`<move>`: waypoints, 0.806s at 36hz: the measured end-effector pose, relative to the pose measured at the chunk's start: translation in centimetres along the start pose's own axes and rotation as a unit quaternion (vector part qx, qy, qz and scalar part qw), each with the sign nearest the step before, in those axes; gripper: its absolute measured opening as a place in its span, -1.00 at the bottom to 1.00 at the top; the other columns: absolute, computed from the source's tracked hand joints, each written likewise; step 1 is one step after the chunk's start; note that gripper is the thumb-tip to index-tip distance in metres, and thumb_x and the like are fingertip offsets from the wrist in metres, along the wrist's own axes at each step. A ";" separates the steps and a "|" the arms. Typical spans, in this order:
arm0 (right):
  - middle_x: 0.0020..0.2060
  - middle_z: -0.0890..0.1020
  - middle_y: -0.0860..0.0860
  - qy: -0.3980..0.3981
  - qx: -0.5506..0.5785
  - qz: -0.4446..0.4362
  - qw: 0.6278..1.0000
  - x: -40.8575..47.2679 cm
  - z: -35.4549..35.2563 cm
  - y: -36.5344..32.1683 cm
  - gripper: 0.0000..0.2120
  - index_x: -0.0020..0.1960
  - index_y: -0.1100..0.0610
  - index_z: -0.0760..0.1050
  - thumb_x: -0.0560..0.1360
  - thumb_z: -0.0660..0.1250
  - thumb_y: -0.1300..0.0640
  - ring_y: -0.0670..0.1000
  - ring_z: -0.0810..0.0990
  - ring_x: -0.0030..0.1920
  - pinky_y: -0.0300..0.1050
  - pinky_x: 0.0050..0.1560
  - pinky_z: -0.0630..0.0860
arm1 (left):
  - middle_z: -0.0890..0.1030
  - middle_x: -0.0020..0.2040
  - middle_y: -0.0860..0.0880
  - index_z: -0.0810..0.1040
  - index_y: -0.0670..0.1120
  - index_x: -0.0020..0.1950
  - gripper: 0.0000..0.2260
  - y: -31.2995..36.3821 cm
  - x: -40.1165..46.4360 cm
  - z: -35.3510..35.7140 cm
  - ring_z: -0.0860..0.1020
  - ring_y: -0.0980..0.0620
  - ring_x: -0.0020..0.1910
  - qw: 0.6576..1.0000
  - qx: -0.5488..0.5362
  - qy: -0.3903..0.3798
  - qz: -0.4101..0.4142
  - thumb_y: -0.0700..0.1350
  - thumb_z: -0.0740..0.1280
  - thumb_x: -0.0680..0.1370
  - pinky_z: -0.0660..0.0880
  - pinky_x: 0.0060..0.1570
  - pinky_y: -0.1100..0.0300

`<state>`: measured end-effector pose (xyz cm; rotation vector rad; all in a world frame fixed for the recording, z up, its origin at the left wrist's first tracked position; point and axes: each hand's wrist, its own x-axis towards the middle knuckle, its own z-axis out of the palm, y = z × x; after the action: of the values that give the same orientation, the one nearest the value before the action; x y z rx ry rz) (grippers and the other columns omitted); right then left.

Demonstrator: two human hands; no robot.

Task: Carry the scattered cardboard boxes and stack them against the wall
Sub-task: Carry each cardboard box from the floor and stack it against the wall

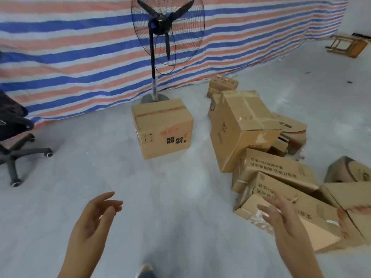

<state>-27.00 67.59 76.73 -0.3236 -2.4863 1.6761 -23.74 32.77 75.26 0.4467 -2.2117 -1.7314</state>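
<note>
A sealed cardboard box (163, 127) stands alone on the grey floor in front of the fan's base. To its right lies a jumble of several cardboard boxes: a tall tilted box (239, 127), a printed box (275, 167) below it, and a flat-lying box (309, 219) nearest me. My left hand (96, 217) hovers open over bare floor, palm inward. Over the near corner of the flat-lying box, my right hand (281, 219) is spread with fingers apart, holding nothing.
A black pedestal fan (160, 33) stands before the striped tarp wall (70, 57). An office chair (14, 141) sits at the left edge. A small box (221, 85) rests by the tarp. An overturned wooden stool (347, 46) lies far right.
</note>
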 end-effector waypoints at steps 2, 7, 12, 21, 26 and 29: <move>0.12 0.55 -0.25 -0.020 0.015 0.007 1.000 3.6 2.5 -0.5 -0.59 0.17 -0.35 0.32 0.32 0.18 -0.23 -0.11 0.59 0.10 -0.01 0.17 0.51 | 0.68 -0.08 0.07 0.54 0.08 0.08 -0.69 -0.7 3.5 0.3 0.64 0.11 -0.06 1.000 0.004 0.016 -0.017 -0.32 0.20 0.59 0.48 0.10 0.16; 0.16 0.55 -0.19 -0.035 0.021 -0.002 0.999 12.2 9.2 -1.6 -0.61 0.23 -0.27 0.30 0.41 0.18 -0.09 -0.24 0.59 0.05 -0.15 0.03 0.53 | 0.68 -0.08 0.08 0.56 0.20 0.03 -0.62 -2.0 13.3 1.1 0.63 0.12 -0.05 0.999 0.028 0.034 -0.021 -0.31 0.21 0.59 0.48 0.09 0.10; 0.13 0.52 -0.28 -0.050 0.040 0.012 0.998 21.0 16.1 -4.8 -0.58 0.24 -0.25 0.31 0.38 0.19 -0.17 -0.19 0.57 0.10 -0.21 0.08 0.48 | 0.67 -0.05 0.12 0.54 0.27 0.02 -0.69 -1.2 25.2 1.4 0.62 0.15 -0.02 0.999 0.039 0.019 -0.011 -0.20 0.26 0.60 0.48 0.13 0.00; 0.13 0.56 -0.26 -0.082 0.013 0.002 0.997 34.9 24.8 -9.7 -0.54 0.29 -0.23 0.33 0.39 0.17 -0.20 -0.26 0.58 0.07 -0.37 0.03 0.49 | 0.66 -0.03 0.14 0.53 0.17 0.06 -0.72 0.2 41.9 3.9 0.61 0.21 -0.03 0.998 0.038 -0.024 -0.034 -0.24 0.24 0.59 0.46 0.02 0.23; 0.16 0.55 -0.20 -0.125 -0.001 0.036 0.992 41.6 27.6 -8.8 -0.56 0.28 -0.23 0.30 0.40 0.17 -0.18 -0.18 0.57 0.11 -0.14 0.14 0.47 | 0.66 -0.04 0.16 0.53 0.10 0.07 -0.74 -0.8 47.9 6.0 0.60 0.24 -0.06 0.996 0.054 -0.024 -0.061 -0.26 0.25 0.59 0.43 -0.10 0.54; 0.16 0.53 -0.23 -0.146 -0.003 0.046 0.988 46.7 29.2 -8.2 -0.61 0.26 -0.26 0.29 0.43 0.17 -0.15 -0.12 0.56 0.15 0.00 0.23 0.45 | 0.66 -0.05 0.15 0.53 0.09 0.08 -0.75 -1.8 51.5 7.5 0.60 0.25 -0.06 0.995 0.061 -0.011 -0.078 -0.27 0.25 0.58 0.41 -0.11 0.56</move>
<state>-79.67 49.82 72.57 -0.2093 -2.7211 1.8740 -73.52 17.49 73.92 0.6491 -2.3632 -1.6890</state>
